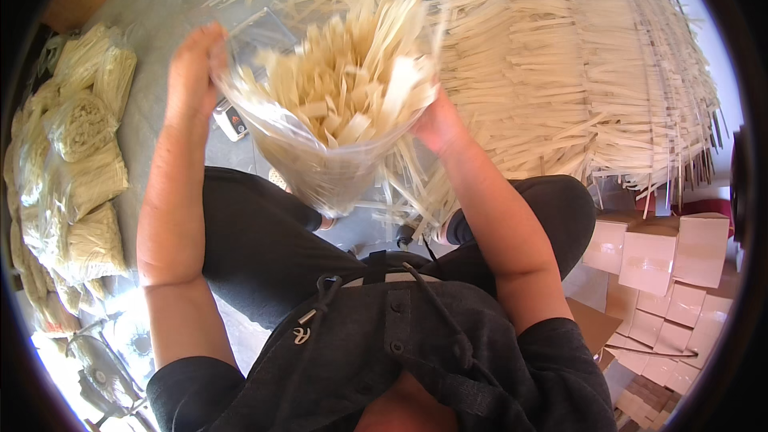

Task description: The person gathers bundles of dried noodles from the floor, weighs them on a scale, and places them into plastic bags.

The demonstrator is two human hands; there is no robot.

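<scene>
Between my knees hangs a clear plastic bag [320, 164], its mouth spread wide and facing up. Pale yellow flat dried strips [344, 88] fill it, their ends sticking out of the top unevenly. My left hand [198, 64] is closed on the left edge of the bag's mouth. On the opposite side, my right hand [436, 122] grips the bag's right edge; its fingers are partly hidden behind the plastic and strips. Below my left hand, partly behind the bag, a small white device with a dark panel [231, 120] sits on the floor.
A wide heap of similar loose strips [552, 64] covers the far right. Filled clear bags [88, 144] are piled along the left. White cartons [652, 256] stand stacked at the lower right. A fan [104, 368] shows at the lower left, on the grey floor [164, 12].
</scene>
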